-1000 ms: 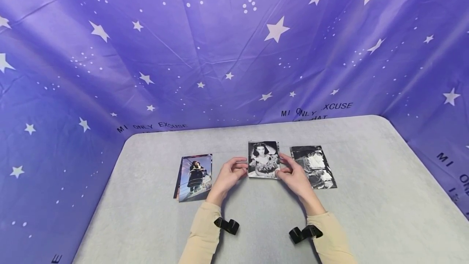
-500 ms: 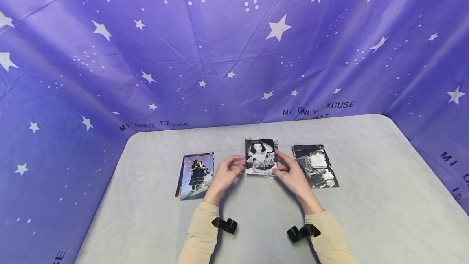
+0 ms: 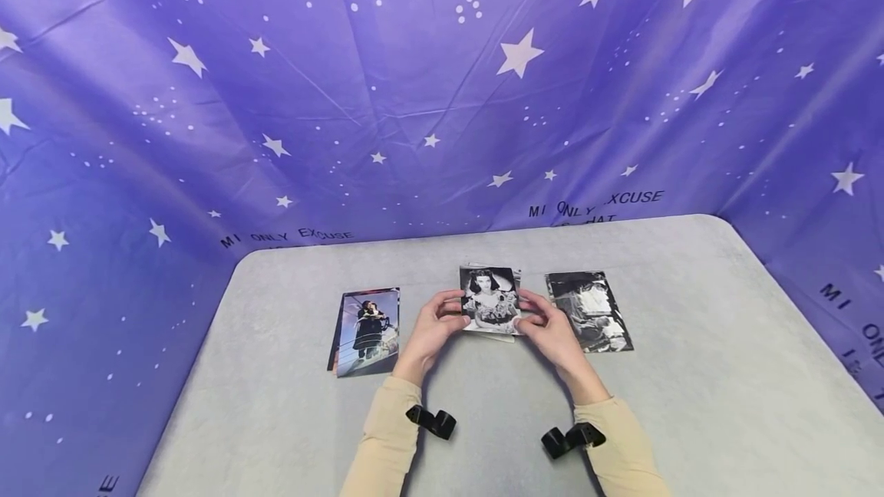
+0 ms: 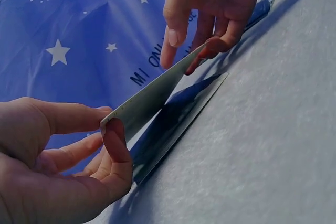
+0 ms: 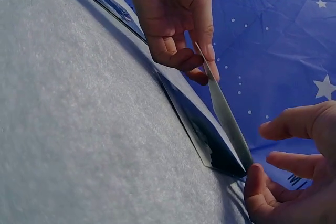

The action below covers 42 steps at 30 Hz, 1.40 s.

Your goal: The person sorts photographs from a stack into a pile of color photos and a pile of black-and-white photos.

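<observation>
A black-and-white photo print (image 3: 489,299) of a person in a ruffled dress is at the middle of the table. My left hand (image 3: 430,334) pinches its lower left corner. At the opposite corner my right hand (image 3: 555,334) holds the edge, with curled fingers at it and other fingers spread apart. In the left wrist view the photo (image 4: 149,100) is raised and tilted above another dark print (image 4: 173,124). A pale sheet edge (image 3: 499,338) peeks out below the photo in the head view.
A pile with a colour photo (image 3: 369,332) on top lies to the left. Another pile of black-and-white photos (image 3: 592,311) lies to the right. The grey table (image 3: 704,374) reaches a purple star-printed curtain (image 3: 400,83) behind.
The top photo has risen slightly off the middle pile, whose lower edge now shows beneath it. My left thumb has come onto its corner; the side piles stay put.
</observation>
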{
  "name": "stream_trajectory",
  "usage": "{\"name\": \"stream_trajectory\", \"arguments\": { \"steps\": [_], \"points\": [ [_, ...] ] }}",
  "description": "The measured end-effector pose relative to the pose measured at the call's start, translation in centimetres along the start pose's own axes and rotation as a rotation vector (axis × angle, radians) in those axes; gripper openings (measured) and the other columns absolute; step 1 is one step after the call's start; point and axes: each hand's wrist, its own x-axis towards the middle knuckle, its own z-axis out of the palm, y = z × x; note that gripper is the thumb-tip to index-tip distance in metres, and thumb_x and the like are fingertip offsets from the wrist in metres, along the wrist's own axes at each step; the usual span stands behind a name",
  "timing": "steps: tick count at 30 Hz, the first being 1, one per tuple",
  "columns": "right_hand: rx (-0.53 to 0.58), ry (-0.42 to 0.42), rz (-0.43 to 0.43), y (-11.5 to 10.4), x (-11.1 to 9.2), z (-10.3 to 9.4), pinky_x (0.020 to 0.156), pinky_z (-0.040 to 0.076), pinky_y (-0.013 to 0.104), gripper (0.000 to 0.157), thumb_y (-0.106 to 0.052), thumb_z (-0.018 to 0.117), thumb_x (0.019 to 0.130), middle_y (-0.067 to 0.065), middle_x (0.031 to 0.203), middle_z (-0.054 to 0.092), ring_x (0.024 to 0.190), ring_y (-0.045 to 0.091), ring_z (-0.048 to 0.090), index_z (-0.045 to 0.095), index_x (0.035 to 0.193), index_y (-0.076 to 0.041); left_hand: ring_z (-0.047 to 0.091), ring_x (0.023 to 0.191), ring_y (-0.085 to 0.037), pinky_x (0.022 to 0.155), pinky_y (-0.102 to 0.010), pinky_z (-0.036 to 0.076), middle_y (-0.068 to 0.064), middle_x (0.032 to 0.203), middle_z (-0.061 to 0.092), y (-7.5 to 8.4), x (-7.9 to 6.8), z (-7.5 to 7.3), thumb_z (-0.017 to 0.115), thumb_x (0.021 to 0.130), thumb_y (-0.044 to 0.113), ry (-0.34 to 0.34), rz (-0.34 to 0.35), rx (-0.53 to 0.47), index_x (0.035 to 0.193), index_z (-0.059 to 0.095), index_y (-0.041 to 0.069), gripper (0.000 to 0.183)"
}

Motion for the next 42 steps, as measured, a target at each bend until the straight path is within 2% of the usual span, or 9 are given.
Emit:
{"name": "stream_trajectory", "arguments": {
  "steps": [4,9,13,18,24,31,37,42],
  "points": [
    [0.071,0.023,0.033,0.2,0.2,-0.3,0.078,0.047,0.017,0.054,0.01,0.06,0.083,0.027,0.123,0.053,0.087,0.008,0.059,0.048,0.136,0.007,0.059,0.081,-0.012,0.078,-0.024,0.05,-0.019,0.112,0.052,-0.1,-0.1,0.3,0.061,0.077,-0.014,-0.032,0.0,-0.02,0.134,0.047,-0.009,0.058],
    [0.162,0.046,0.066,0.3,0.3,-0.7,0.082,0.047,0.017,0.052,0.011,0.058,0.084,0.023,0.119,0.052,0.089,0.005,0.058,0.048,0.134,0.009,0.06,0.081,-0.014,0.077,-0.024,0.049,-0.019,0.115,0.052,0.0,-0.2,0.8,0.061,0.076,-0.014,-0.062,0.008,-0.034,0.134,0.047,-0.008,0.06],
    [0.187,0.044,0.068,0.4,0.2,-1.1,0.083,0.047,0.017,0.049,0.011,0.056,0.085,0.02,0.119,0.051,0.098,0.007,0.053,0.049,0.134,0.01,0.06,0.08,-0.013,0.075,-0.024,0.05,-0.015,0.11,0.053,0.0,-0.1,1.2,0.062,0.077,-0.014,-0.084,0.016,-0.042,0.133,0.049,-0.007,0.058],
    [0.223,0.023,0.079,0.4,0.0,-1.8,0.085,0.047,0.018,0.05,0.011,0.056,0.086,0.021,0.124,0.049,0.102,0.009,0.051,0.048,0.135,0.01,0.059,0.076,-0.01,0.071,-0.021,0.05,-0.01,0.096,0.056,-0.2,0.2,1.7,0.062,0.08,-0.012,-0.071,0.027,-0.036,0.125,0.051,-0.011,0.047],
    [0.205,-0.012,0.067,0.5,-0.3,-2.6,0.085,0.048,0.019,0.05,0.009,0.057,0.087,0.023,0.124,0.048,0.097,0.007,0.055,0.047,0.136,0.009,0.06,0.074,-0.011,0.064,-0.023,0.051,-0.012,0.1,0.057,-0.6,0.8,2.4,0.06,0.081,-0.013,-0.065,0.025,-0.039,0.123,0.052,-0.011,0.043],
    [0.172,-0.031,0.059,0.7,-0.4,-3.7,0.083,0.048,0.018,0.049,0.007,0.056,0.09,0.023,0.126,0.046,0.095,0.004,0.057,0.045,0.137,0.009,0.061,0.076,-0.011,0.066,-0.023,0.054,-0.01,0.1,0.056,-0.6,1.2,3.6,0.059,0.079,-0.016,-0.063,0.003,-0.083,0.123,0.054,-0.01,0.045],
    [0.142,-0.04,0.036,0.8,-0.7,-5.0,0.083,0.05,0.019,0.05,0.006,0.057,0.089,0.02,0.118,0.053,0.094,0.006,0.059,0.044,0.137,0.01,0.06,0.07,-0.009,0.058,-0.021,0.051,-0.006,0.093,0.057,-0.6,1.3,4.6,0.06,0.08,-0.016,-0.07,-0.019,-0.086,0.123,0.056,-0.007,0.044],
    [0.071,-0.038,0.001,0.8,-0.9,-6.3,0.08,0.05,0.019,0.049,0.007,0.058,0.088,0.021,0.113,0.056,0.091,0.005,0.06,0.045,0.136,0.011,0.058,0.069,-0.009,0.057,-0.022,0.052,-0.007,0.091,0.06,-0.6,1.4,5.7,0.063,0.081,-0.014,-0.084,-0.017,-0.062,0.123,0.057,-0.005,0.043]
  ]
}}
